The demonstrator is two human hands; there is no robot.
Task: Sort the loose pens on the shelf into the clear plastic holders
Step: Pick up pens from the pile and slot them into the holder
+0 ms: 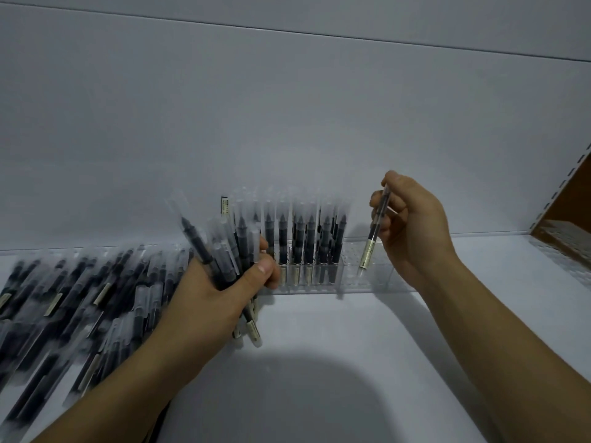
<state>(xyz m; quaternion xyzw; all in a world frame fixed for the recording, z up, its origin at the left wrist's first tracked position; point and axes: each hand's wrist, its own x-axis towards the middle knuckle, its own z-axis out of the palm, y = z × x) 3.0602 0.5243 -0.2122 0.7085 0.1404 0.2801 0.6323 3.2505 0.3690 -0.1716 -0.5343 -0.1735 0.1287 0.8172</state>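
Above the clear holder (382,282), your right hand (415,225) pinches one pen (374,228), seemingly over an empty slot. Your left hand (220,292) grips a bundle of pens (220,247).

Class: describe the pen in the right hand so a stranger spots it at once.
Find the clear holder on the white shelf. Above its empty right end, the right hand pinches one pen, beige end down. All others stand racked, lie heaped, or fill the left hand.

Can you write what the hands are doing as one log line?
left hand: grips bundle of pens | right hand: pinches one pen at clear holder | loose pens: heaped left
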